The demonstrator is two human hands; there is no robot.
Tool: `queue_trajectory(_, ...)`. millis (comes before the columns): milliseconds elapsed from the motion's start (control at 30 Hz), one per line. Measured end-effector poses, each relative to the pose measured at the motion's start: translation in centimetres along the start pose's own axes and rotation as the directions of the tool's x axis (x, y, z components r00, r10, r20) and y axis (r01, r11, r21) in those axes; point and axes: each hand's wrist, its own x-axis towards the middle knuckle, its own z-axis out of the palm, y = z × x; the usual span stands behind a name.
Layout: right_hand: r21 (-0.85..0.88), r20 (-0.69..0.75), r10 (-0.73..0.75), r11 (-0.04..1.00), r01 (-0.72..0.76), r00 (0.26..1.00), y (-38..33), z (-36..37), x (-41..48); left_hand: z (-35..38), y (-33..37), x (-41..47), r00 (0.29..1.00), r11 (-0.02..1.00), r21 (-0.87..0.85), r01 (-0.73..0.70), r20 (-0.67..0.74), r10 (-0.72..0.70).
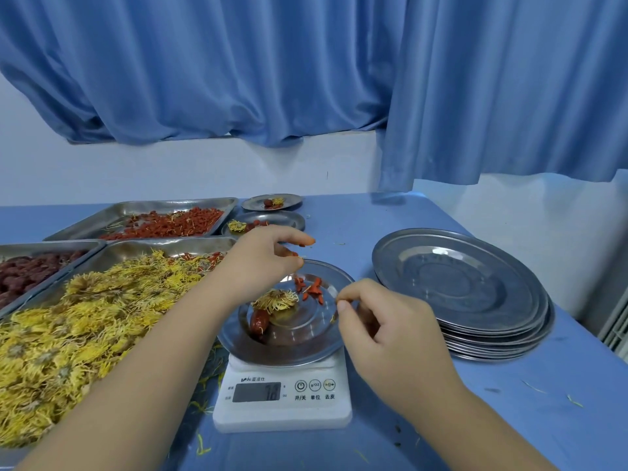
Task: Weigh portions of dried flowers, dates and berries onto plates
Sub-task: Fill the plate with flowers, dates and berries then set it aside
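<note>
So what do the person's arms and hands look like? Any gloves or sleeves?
No gloves. The left hand and right hand are both bare, with no rings, watch or bracelet showing. The left forearm and right forearm are bare too, with no sleeve in view down to the picture's edge.

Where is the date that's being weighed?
In the head view, the date lies at the left of the plate on the white scale, just in front of the dried flower.

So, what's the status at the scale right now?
Left hand pinches berries over plate on scale. Right hand pinches plate rim. Flower, date already on it. Nothing in the way.
</note>
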Motion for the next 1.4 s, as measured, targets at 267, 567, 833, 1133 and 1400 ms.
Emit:
queue_trajectory(267, -0.017, 0.020, -0.007, 1.000, 0.008, 1.000, 0.4, 0.3, 0.0, -0.1, -0.7, -0.4, 0.999, 0.998, -0.061, 0.021, -0.034, -0.024)
queue_trajectory(567, 0.026, 0.046, 0.041, 0.999, -0.042, 0.998, 0.5, 0.4, -0.2, 0.8, -1.2, -0.6, 0.986, 0.994, -0.071, 0.078, -0.143, -0.088)
queue_trajectory(833, 0.047, 0.070, 0.046, 0.998, -0.050, 0.996, 0.7, 0.4, -0.3, 0.7, -1.1, -0.7, 0.973, 0.941, -0.310, 0.136, -0.138, -0.186)
queue_trajectory(1133, 0.060, 0.110, 0.029, 0.998, -0.036, 0.993, 0.6, 0.5, -0.4, 0.8, -1.1, -0.8, 0.968, 0.920, -0.364, 0.143, -0.140, -0.206)
queue_trajectory(1400, 0.049, 0.112, 0.013, 0.999, -0.019, 0.994, 0.7, 0.4, -0.4, 0.9, -1.4, -0.6, 0.950, 0.911, -0.379, 0.164, -0.186, -0.249)
